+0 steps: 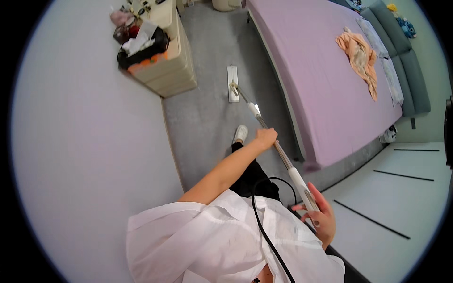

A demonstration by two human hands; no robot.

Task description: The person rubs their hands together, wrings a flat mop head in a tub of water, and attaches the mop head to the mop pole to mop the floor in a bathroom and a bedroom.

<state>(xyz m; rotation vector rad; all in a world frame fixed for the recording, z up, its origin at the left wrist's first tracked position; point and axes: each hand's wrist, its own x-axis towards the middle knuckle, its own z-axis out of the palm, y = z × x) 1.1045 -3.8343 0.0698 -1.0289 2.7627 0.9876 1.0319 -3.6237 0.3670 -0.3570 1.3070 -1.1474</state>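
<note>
A flat mop with a long metal and white pole [285, 155] slants across the view. Its white rectangular head [233, 93] lies on the grey floor between the dresser and the bed. My left hand [267, 138] is closed around the metal middle of the pole. Lower down, my right hand [320, 215] is at the white handle end, thumb and fingers around it but partly spread. A black cable [260, 223] loops over my white shirt, beside the handle.
A bed with a lilac sheet [311, 70] stands to the right, a peach cloth [359, 56] on it. At the upper left, a cream dresser [166, 72] holds a black bag [150, 49]. A wall runs along the left; white cabinet fronts [382, 191] are at the lower right.
</note>
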